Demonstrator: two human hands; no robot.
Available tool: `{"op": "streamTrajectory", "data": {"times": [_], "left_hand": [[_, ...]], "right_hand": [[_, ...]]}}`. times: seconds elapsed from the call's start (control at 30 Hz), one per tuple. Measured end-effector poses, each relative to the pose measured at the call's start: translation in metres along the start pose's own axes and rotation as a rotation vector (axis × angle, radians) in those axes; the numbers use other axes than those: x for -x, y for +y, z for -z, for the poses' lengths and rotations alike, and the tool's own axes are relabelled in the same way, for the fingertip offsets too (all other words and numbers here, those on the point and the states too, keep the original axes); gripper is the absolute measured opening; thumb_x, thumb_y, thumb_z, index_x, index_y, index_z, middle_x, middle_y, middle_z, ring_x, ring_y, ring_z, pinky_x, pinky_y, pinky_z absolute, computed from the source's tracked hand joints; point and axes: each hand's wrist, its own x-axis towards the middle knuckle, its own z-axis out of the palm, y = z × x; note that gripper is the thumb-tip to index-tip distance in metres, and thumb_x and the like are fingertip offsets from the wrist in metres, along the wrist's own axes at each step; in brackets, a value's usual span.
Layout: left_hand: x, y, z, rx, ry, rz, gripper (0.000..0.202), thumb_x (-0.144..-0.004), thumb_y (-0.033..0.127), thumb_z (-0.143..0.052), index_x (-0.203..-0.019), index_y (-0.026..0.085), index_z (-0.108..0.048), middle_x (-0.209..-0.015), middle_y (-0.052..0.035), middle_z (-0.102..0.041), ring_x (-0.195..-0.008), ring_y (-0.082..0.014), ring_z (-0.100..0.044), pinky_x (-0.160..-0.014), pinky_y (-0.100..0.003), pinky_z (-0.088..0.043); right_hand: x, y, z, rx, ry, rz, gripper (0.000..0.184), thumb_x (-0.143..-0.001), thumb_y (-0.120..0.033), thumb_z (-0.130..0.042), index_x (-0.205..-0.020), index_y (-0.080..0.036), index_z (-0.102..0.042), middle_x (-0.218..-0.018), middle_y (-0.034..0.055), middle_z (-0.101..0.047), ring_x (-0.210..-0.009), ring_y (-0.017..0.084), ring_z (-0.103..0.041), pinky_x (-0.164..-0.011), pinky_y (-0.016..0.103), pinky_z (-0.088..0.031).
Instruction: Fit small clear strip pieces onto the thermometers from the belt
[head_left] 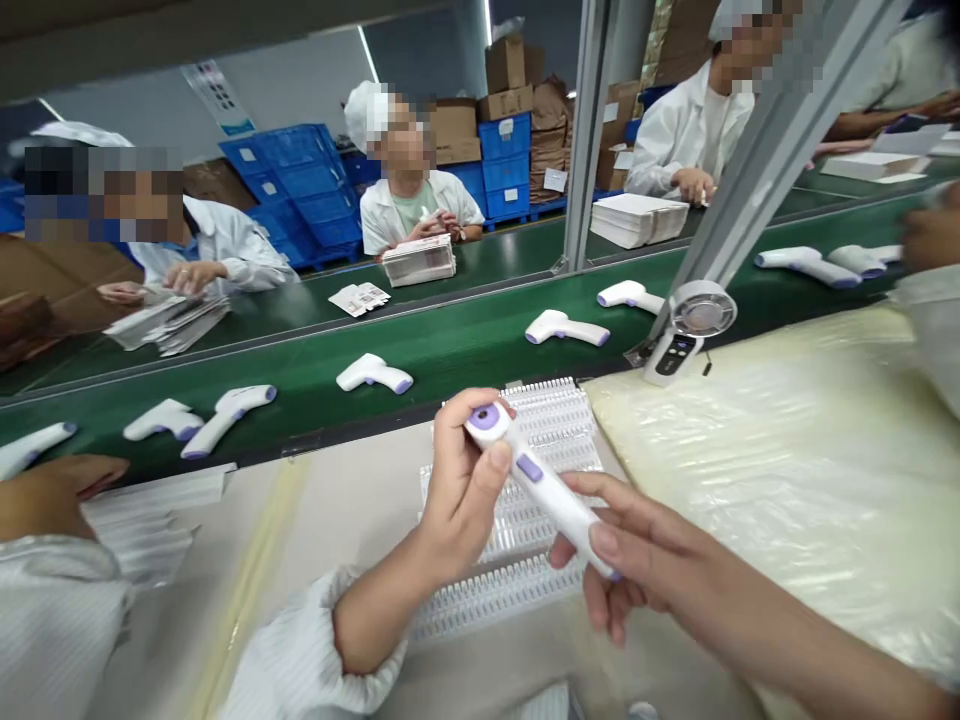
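Observation:
A white infrared thermometer with a purple trigger and a purple ring at its sensor end (555,505) is held between my two hands above the bench. Closed around its head is my left hand (459,490), with the thumb on the side near the trigger. The lower handle is gripped by my right hand (649,545), thumb on top and some fingers hanging loose beneath. Under both hands lie rows of clear plastic strips with small repeated parts (495,602), partly hidden by the hands and the thermometer.
Ahead runs a green conveyor belt (450,345) carrying several more thermometers (375,374). A small white fan (686,330) stands by a metal post. Plastic-wrapped sheeting (757,470) covers the right side. A neighbour's hand (52,495) is at left; co-workers sit across.

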Motion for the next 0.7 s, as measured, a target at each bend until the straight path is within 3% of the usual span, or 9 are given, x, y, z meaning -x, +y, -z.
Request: {"op": "streamTrajectory", "data": {"times": [0.1, 0.2, 0.33, 0.43, 0.5, 0.57, 0.63, 0.7], "left_hand": [[-0.019, -0.01, 0.034, -0.174, 0.011, 0.087, 0.048, -0.101, 0.047, -0.054, -0.144, 0.032, -0.042, -0.145, -0.0099, -0.046, -0.131, -0.0264, -0.047, -0.105, -0.039, -0.045], [-0.033, -0.034, 0.078, -0.362, 0.078, 0.228, 0.063, -0.096, 0.053, -0.057, -0.151, 0.032, -0.036, -0.161, -0.0113, -0.03, -0.144, -0.031, -0.039, -0.108, -0.042, -0.046], [-0.04, -0.07, 0.14, -0.592, 0.153, 0.32, 0.047, -0.091, 0.041, -0.056, -0.135, 0.024, -0.054, -0.144, -0.0139, -0.051, -0.134, -0.0318, -0.051, -0.103, -0.045, -0.05], [-0.049, -0.084, 0.189, -0.751, 0.242, 0.315, 0.039, -0.082, 0.028, -0.064, -0.12, 0.019, -0.063, -0.133, -0.0172, -0.059, -0.13, -0.0361, -0.052, -0.112, -0.056, -0.041], [-0.058, -0.085, 0.223, -0.848, 0.319, 0.295, 0.035, -0.078, 0.025, -0.07, -0.112, 0.016, -0.065, -0.131, -0.019, -0.059, -0.133, -0.0382, -0.048, -0.117, -0.062, -0.031], [-0.067, -0.082, 0.253, -0.897, 0.366, 0.269, 0.032, -0.081, 0.03, -0.069, -0.108, 0.014, -0.065, -0.132, -0.0171, -0.059, -0.139, -0.0382, -0.042, -0.116, -0.064, -0.03], [-0.075, -0.078, 0.276, -0.906, 0.359, 0.261, 0.027, -0.087, 0.035, -0.062, -0.105, 0.014, -0.064, -0.131, -0.012, -0.059, -0.147, -0.0392, -0.032, -0.11, -0.063, -0.035], [-0.084, -0.074, 0.29, -0.903, 0.293, 0.295, 0.025, -0.086, 0.038, -0.059, -0.096, 0.015, -0.062, -0.128, -0.0093, -0.061, -0.152, -0.0441, -0.023, -0.105, -0.061, -0.041]], "right_hand": [[-0.041, -0.031, 0.009, 0.349, 0.09, 0.045, 0.043, -0.097, -0.046, -0.061, -0.133, -0.023, -0.062, -0.096, 0.0062, -0.07, -0.061, 0.015, -0.066, -0.054, 0.028, -0.054], [-0.107, -0.061, 0.025, 1.02, 0.329, 0.159, 0.039, -0.104, -0.036, -0.048, -0.138, -0.023, -0.059, -0.097, 0.0054, -0.074, -0.068, 0.016, -0.069, -0.061, 0.026, -0.053], [-0.191, -0.074, 0.042, 1.259, 0.482, 0.193, 0.035, -0.103, -0.029, -0.05, -0.133, -0.015, -0.061, -0.111, 0.015, -0.074, -0.095, 0.026, -0.071, -0.079, 0.032, -0.051], [-0.231, -0.067, 0.045, 1.369, 0.503, 0.192, 0.034, -0.101, -0.026, -0.052, -0.13, -0.01, -0.061, -0.113, 0.0218, -0.073, -0.105, 0.033, -0.068, -0.086, 0.039, -0.049], [-0.241, -0.062, 0.046, 1.419, 0.501, 0.21, 0.037, -0.098, -0.026, -0.056, -0.13, -0.009, -0.061, -0.117, 0.0248, -0.071, -0.11, 0.037, -0.066, -0.09, 0.044, -0.048], [-0.236, -0.061, 0.047, 1.445, 0.498, 0.258, 0.042, -0.094, -0.026, -0.06, -0.134, -0.011, -0.059, -0.128, 0.0259, -0.066, -0.118, 0.04, -0.061, -0.095, 0.048, -0.046], [-0.214, -0.061, 0.048, 1.453, 0.488, 0.306, 0.045, -0.094, -0.027, -0.061, -0.137, -0.016, -0.059, -0.137, 0.0214, -0.062, -0.123, 0.037, -0.059, -0.099, 0.046, -0.046], [-0.177, -0.059, 0.049, 1.419, 0.447, 0.341, 0.034, -0.094, -0.03, -0.06, -0.127, -0.021, -0.066, -0.13, 0.0133, -0.067, -0.113, 0.031, -0.064, -0.092, 0.039, -0.05]]}}
